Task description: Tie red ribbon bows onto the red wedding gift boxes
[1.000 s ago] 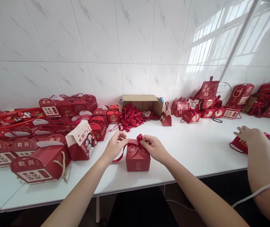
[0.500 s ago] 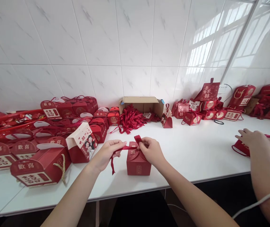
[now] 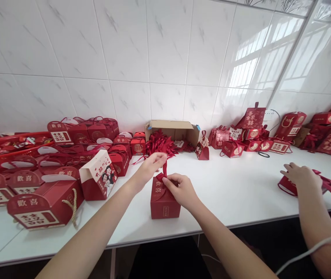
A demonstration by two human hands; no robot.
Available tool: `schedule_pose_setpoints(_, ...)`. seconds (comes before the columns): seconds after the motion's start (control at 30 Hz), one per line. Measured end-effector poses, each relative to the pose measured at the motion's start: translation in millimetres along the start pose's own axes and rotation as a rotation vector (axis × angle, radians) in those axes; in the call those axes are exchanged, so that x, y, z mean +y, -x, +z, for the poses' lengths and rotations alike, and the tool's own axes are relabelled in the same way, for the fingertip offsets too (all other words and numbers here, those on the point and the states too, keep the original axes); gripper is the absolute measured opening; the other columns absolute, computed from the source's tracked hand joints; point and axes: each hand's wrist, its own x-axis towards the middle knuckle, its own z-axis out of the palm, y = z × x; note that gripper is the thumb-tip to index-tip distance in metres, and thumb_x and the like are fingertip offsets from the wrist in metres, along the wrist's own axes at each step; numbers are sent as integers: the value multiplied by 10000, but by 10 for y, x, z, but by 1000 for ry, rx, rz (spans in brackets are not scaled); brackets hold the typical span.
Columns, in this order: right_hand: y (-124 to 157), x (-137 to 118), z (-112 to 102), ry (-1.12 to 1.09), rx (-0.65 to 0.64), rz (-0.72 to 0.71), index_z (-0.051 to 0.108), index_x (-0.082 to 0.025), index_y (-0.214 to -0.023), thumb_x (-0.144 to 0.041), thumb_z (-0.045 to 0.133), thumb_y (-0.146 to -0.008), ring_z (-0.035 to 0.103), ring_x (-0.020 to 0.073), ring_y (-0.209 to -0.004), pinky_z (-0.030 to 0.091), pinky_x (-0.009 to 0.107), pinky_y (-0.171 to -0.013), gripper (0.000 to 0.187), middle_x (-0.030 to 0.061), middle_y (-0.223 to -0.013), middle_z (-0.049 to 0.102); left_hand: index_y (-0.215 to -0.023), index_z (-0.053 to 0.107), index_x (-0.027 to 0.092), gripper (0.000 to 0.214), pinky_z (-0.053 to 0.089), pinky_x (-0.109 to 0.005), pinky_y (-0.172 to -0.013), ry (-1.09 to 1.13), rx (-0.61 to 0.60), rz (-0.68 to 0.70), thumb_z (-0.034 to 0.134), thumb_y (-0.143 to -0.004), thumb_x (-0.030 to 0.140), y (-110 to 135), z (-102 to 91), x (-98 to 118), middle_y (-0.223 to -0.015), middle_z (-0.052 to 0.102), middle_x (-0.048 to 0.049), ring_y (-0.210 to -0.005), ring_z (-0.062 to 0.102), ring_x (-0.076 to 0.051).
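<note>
A small red gift box with gold print stands upright near the table's front edge. Dark red ribbon rises from its top. My left hand is raised above the box's far side, fingers pinched on one end of the ribbon. Resting at the top of the box, my right hand pinches a loop of the same ribbon between thumb and fingers. Its fingers partly hide the knot area.
Many red gift boxes crowd the left. Behind, a cardboard box holds red ribbons. More boxes are stacked at the back right. At the right, a co-worker's hands handle another red box.
My left hand has lifted the ribbon end up and away from me, over the box. My right hand stays at the box top. The co-worker's second hand has come into view.
</note>
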Motion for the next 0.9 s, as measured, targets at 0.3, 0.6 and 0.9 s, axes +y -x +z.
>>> schedule_pose_setpoints(0.3, 89, 24, 93, -150, 157, 12, 473, -223, -984, -303, 568, -799, 604, 165, -627, 461, 274, -617, 222, -15, -674, 660, -769, 678, 166, 225, 481, -305, -752, -20, 124, -26, 679, -725, 387, 491, -18, -414, -801, 693, -50, -795, 620, -203)
schedule_pose_setpoints(0.6, 81, 59, 106, 66, 161, -70, 644, -190, -837, -243, 491, -858, 624, 179, -765, 480, 310, -711, 163, 45, -825, 689, -759, 614, 181, 68, 469, -271, -727, -226, 200, 112, 627, -738, 244, 494, 131, -415, -761, 651, -1, -754, 596, -159)
schedule_pose_setpoints(0.9, 137, 59, 26, 233, 113, -91, 726, -195, -832, -137, 565, -804, 607, 229, -880, 475, 388, -822, 173, 94, -906, 665, -741, 666, 176, 79, 481, -287, -737, -127, 267, 72, 637, -740, 249, 510, 176, -478, -758, 694, -20, -755, 628, -174)
